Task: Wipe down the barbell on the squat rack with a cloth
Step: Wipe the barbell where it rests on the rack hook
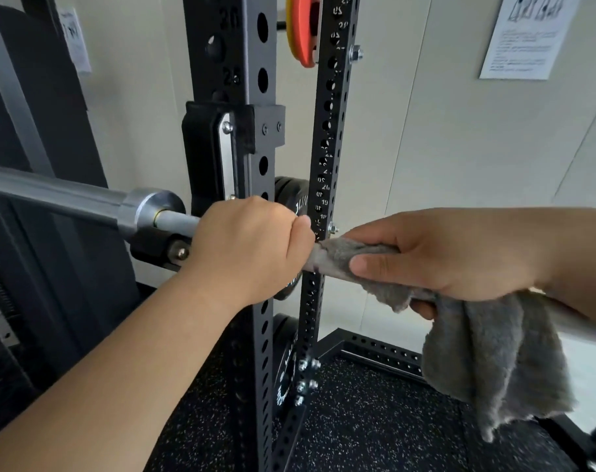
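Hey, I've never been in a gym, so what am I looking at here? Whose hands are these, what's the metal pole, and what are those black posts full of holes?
This is one picture from a camera worn on a person's head, looking down at their own two hands. The metal pole is a barbell, a bar for lifting weights. The black posts with numbered holes are the squat rack that carries it. The left hand grips the bare bar beside its shiny collar. The right hand holds a grey cloth wrapped round the bar, the rest hanging down. The orange disc up high and the black discs behind the left hand are weight plates. Below is speckled rubber flooring.
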Demonstrator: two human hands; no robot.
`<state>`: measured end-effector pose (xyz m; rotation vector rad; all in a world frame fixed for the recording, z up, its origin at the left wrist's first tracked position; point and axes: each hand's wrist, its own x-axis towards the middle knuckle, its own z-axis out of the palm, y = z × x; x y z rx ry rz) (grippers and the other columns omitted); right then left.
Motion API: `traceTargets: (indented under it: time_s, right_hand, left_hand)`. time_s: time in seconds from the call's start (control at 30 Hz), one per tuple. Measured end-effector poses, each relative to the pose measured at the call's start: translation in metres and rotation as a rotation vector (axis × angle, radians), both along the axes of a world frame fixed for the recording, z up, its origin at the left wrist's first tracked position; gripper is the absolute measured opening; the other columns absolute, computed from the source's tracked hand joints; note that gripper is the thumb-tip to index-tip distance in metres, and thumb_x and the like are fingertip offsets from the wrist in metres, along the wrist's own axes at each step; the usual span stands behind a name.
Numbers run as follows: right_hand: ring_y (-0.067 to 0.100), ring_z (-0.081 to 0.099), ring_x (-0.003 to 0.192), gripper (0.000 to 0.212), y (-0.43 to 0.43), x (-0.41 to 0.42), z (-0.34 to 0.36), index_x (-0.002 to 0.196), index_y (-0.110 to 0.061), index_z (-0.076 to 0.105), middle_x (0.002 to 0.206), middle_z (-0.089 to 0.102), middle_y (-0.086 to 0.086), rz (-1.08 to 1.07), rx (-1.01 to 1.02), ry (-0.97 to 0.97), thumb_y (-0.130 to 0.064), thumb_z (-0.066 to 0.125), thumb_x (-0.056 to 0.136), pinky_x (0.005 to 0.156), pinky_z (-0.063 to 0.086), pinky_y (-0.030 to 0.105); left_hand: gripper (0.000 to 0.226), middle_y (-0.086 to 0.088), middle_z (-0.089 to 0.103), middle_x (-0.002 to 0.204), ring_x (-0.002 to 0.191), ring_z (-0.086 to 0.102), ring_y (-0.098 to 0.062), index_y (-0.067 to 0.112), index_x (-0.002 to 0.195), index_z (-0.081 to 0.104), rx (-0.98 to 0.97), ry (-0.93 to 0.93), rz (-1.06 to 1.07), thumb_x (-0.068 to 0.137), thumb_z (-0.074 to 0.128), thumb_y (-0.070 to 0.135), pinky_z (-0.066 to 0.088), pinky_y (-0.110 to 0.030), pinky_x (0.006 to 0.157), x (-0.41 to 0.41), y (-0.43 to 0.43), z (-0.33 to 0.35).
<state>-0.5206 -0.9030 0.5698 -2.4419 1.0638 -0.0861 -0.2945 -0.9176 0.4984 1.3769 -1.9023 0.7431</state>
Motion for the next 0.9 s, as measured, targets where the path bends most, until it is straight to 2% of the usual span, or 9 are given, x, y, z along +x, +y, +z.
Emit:
traceTargets:
  time_s: [0.03,0.1,0.27,0.33,0.4,0.5,0.57,0.73,0.9]
  right_hand:
    - [0.009,0.063,0.059,0.029,-0.005,0.001,0.005,0.100,-0.028,0.061,0.073,0.068,-0.007,-0.007,0.127,-0.019,-0.053,0.047,0.101,0.059,0.054,0.022]
    - [0.008,0.063,0.058,0.028,-0.009,0.007,0.008,0.096,-0.025,0.060,0.075,0.069,-0.004,-0.004,0.071,0.072,-0.051,0.050,0.102,0.057,0.053,0.021]
    - [0.013,0.056,0.067,0.033,0.014,0.017,-0.026,0.121,-0.038,0.044,0.082,0.058,-0.009,-0.044,-0.862,0.352,-0.064,0.041,0.100,0.055,0.043,0.030]
    - [0.011,0.060,0.066,0.027,0.013,0.010,-0.024,0.118,-0.040,0.045,0.081,0.062,-0.009,-0.030,-0.725,0.301,-0.061,0.040,0.101,0.056,0.048,0.028]
    - [0.005,0.065,0.066,0.025,0.004,0.004,-0.008,0.102,-0.037,0.056,0.078,0.068,-0.011,0.009,-0.304,0.192,-0.058,0.043,0.101,0.064,0.059,0.026]
    - [0.009,0.062,0.064,0.035,-0.011,0.010,0.006,0.097,-0.024,0.062,0.075,0.068,-0.009,0.024,0.000,0.120,-0.056,0.048,0.100,0.064,0.055,0.024]
    - [0.010,0.063,0.060,0.034,-0.013,0.016,0.001,0.097,-0.019,0.061,0.072,0.068,-0.008,0.044,0.002,0.079,-0.051,0.051,0.102,0.058,0.052,0.020]
    - [-0.002,0.067,0.062,0.014,0.008,-0.016,-0.009,0.103,-0.041,0.054,0.083,0.068,-0.028,0.083,-0.273,0.118,-0.051,0.045,0.102,0.061,0.054,0.015]
    - [-0.002,0.064,0.061,0.024,0.012,-0.011,-0.005,0.091,-0.036,0.053,0.076,0.070,-0.018,0.032,-0.331,0.151,-0.057,0.044,0.099,0.059,0.051,0.017]
  left_hand:
    - [0.045,0.010,0.025,0.047,0.043,0.028,-0.019,0.027,0.052,0.024,-0.040,0.014,-0.024,0.096,0.027,0.036,0.021,-0.028,0.051,0.001,-0.001,-0.003]
    - [0.040,0.010,0.026,0.050,0.044,0.025,-0.018,0.026,0.056,0.029,-0.116,0.043,-0.064,0.096,0.033,0.029,0.014,-0.023,0.051,0.001,-0.002,-0.008]
    - [0.030,0.009,0.023,0.057,0.050,0.020,-0.017,0.024,0.062,0.030,-0.228,0.075,-0.131,0.089,0.040,0.017,0.008,-0.020,0.054,0.000,-0.001,-0.013]
    - [0.029,0.010,0.023,0.057,0.051,0.021,-0.017,0.025,0.064,0.029,-0.209,0.069,-0.135,0.089,0.040,0.017,0.007,-0.019,0.055,0.000,0.002,-0.013]
    - [0.030,0.010,0.026,0.056,0.050,0.024,-0.017,0.026,0.063,0.031,-0.173,0.059,-0.114,0.092,0.039,0.021,0.008,-0.019,0.055,0.000,0.003,-0.011]
    - [0.034,0.009,0.031,0.054,0.050,0.029,-0.018,0.023,0.059,0.036,-0.147,0.070,-0.085,0.093,0.037,0.025,0.009,-0.022,0.053,0.000,0.003,-0.011]
    - [0.037,0.008,0.033,0.053,0.050,0.031,-0.019,0.021,0.058,0.040,-0.131,0.082,-0.067,0.094,0.036,0.026,0.011,-0.027,0.052,0.000,0.004,-0.011]
    - [0.037,0.008,0.035,0.054,0.051,0.034,-0.019,0.021,0.059,0.042,-0.128,0.085,-0.085,0.095,0.036,0.026,0.015,-0.030,0.056,-0.001,0.008,-0.013]
    - [0.034,0.010,0.035,0.056,0.051,0.035,-0.017,0.027,0.061,0.040,-0.092,0.101,-0.067,0.095,0.035,0.029,0.022,-0.028,0.056,-0.004,0.007,-0.009]
